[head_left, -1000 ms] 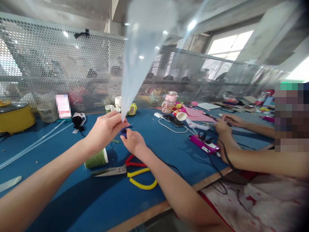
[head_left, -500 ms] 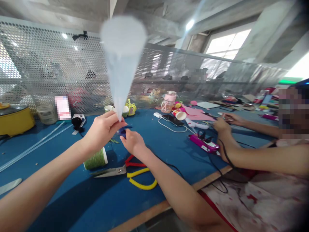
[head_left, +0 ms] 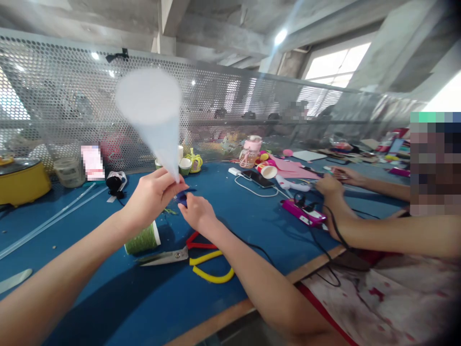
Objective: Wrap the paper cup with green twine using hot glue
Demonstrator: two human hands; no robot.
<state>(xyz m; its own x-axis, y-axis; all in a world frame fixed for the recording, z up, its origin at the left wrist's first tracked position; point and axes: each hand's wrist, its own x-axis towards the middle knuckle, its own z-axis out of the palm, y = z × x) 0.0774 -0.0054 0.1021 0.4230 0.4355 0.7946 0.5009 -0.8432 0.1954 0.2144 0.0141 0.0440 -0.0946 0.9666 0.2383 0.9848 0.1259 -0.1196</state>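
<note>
My left hand (head_left: 151, 194) pinches the narrow end of a pale translucent strip (head_left: 154, 120) that fans upward, smeared by motion. My right hand (head_left: 196, 211) is closed just beside it on a small dark blue piece (head_left: 182, 196), fingertips nearly touching the left hand's. Both hover above the blue table (head_left: 108, 298). Below them lie a green thread spool (head_left: 143, 239), scissors with red and yellow handles (head_left: 187, 257) and a yellow loop.
A co-worker sits at my right, their hands (head_left: 333, 185) over a magenta tool (head_left: 304, 214) with black cables. A phone on a white cable (head_left: 257, 179), pink bottle (head_left: 250, 151), cups and a yellow pot (head_left: 21, 178) stand before a perforated metal screen.
The translucent strip has swung from upright and right-leaning over to the left. My hands have stayed nearly in place.
</note>
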